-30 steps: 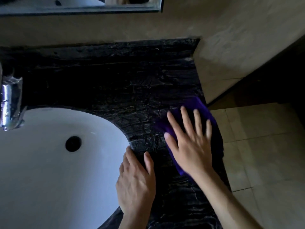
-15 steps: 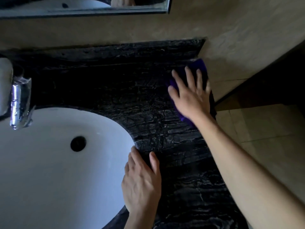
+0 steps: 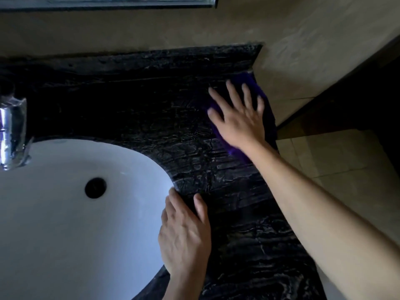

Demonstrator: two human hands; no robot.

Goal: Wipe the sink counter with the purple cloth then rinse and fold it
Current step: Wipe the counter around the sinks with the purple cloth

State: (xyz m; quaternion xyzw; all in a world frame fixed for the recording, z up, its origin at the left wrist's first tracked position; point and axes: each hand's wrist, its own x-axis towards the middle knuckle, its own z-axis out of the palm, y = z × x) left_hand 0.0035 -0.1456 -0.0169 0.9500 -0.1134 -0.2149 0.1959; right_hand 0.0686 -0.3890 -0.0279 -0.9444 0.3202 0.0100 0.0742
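- R hand (image 3: 239,124) flat, fingers spread, pressed purple cloth (image 3: 267,109) at black marble worktop's (image 3: 151,109) back-right corner
- L hand (image 3: 185,237) flat, gripping nothing, on worktop edge by white oval sink (image 3: 54,224)

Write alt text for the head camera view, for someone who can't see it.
A person's right hand presses a purple cloth flat on a black counter near the wall corner. The left hand rests on the counter's edge beside a white sink, with a chrome faucet at far left.

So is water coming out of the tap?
No. Nothing runs from the tap, and the sink shows no stream.
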